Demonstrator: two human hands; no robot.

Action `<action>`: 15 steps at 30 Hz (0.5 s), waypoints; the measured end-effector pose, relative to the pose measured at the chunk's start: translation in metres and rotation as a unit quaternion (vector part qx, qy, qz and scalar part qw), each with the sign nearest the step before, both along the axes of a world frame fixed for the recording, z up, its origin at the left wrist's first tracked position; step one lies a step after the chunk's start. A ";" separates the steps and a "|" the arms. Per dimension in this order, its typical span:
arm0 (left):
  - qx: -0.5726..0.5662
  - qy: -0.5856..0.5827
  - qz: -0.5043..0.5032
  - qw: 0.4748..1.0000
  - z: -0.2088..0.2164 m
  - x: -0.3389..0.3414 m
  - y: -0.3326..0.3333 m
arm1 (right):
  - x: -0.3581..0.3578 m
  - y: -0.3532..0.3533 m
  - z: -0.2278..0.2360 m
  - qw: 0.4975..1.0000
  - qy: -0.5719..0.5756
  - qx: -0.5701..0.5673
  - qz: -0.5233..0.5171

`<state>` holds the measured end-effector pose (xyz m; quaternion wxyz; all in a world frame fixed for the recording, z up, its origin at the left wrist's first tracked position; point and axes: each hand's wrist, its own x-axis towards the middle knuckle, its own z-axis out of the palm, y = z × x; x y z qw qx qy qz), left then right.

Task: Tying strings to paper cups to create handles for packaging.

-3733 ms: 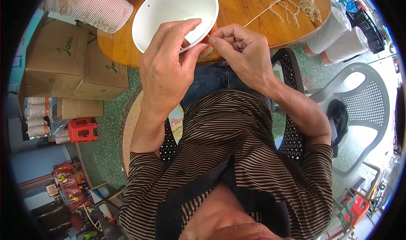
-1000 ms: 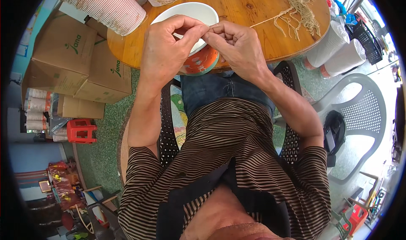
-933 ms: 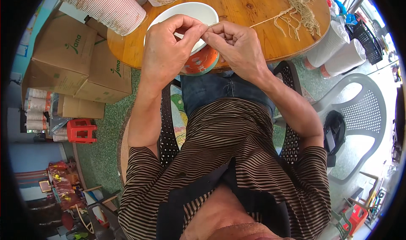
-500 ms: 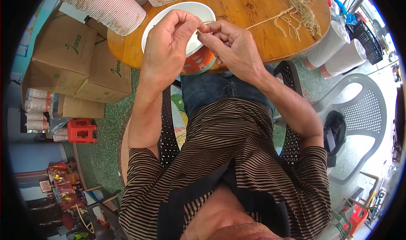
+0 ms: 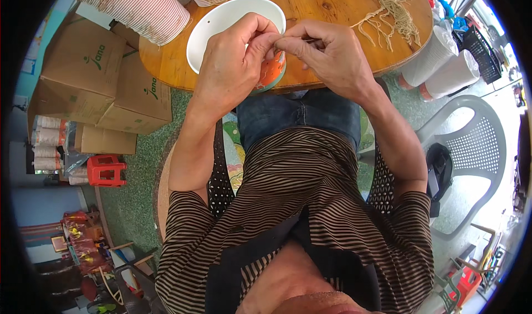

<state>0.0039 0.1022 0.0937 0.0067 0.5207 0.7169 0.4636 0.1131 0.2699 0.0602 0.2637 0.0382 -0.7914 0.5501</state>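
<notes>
My left hand (image 5: 235, 59) and my right hand (image 5: 331, 53) meet fingertip to fingertip at the right side of a white bucket (image 5: 219, 20). Both hands are closed in a pinch on a short bit of twine, mostly hidden by the fingers. The bucket stands tilted at the table's near edge, white inside and patterned orange outside, with a small dark hole below its rim at the left. To the right, a bundle of tan twine (image 5: 396, 17) lies on the table, one loose strand reaching toward my right hand.
Long nested stacks of patterned buckets (image 5: 138, 9) lie at the left of the wooden table (image 5: 327, 1). Cardboard boxes (image 5: 77, 59) and a red stool (image 5: 106, 170) are on the left. A grey plastic chair (image 5: 471, 142) and wrapped white stacks (image 5: 451, 73) stand on the right.
Both hands have shifted to the right, staying together at the fingertips. The bucket has tipped and turned a little, so more of its inside and the small hole now show.
</notes>
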 end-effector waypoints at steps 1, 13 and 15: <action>0.000 0.000 0.000 1.000 0.000 -0.001 0.000 | -0.001 0.001 -0.001 0.999 0.005 0.034 -0.009; -0.036 0.021 0.034 0.999 0.007 0.002 -0.004 | 0.001 0.018 0.001 0.995 0.013 0.027 -0.096; -0.032 -0.014 0.060 0.998 0.007 0.001 -0.002 | 0.006 0.033 0.003 0.992 -0.018 0.059 -0.108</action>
